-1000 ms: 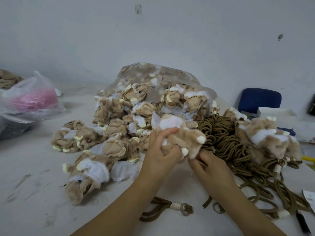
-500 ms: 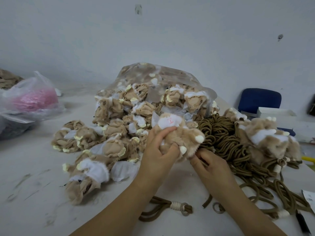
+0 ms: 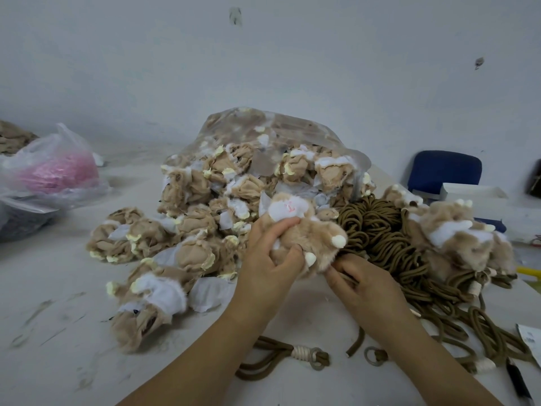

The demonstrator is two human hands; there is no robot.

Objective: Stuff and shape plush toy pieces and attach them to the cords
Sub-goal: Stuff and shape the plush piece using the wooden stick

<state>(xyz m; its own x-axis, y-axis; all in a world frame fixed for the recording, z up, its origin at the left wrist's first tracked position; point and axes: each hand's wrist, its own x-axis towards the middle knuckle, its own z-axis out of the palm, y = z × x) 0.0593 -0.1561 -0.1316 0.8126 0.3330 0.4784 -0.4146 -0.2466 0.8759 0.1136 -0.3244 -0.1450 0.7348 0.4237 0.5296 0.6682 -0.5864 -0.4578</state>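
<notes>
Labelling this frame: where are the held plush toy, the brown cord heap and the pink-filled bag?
held plush toy (image 3: 318, 235): head view, tan furry body.
brown cord heap (image 3: 376, 227): head view, coiled loops at its middle.
pink-filled bag (image 3: 58, 174): head view, pink bulge behind clear plastic.

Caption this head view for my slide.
Left hand and right hand hold a tan-and-white plush toy between crumpled tan plush skins and coiled brown cords.

So the plush pieces (image 3: 187, 230) spill out of a bag (image 3: 278, 127) mid-bench (image 3: 58, 332), with the cords (image 3: 377, 230) piled just to their right. A second bag (image 3: 49, 171) sits far left, a chair (image 3: 445, 168) is behind the far right edge, and one loose cord (image 3: 281, 356) lies near, in front.
</notes>
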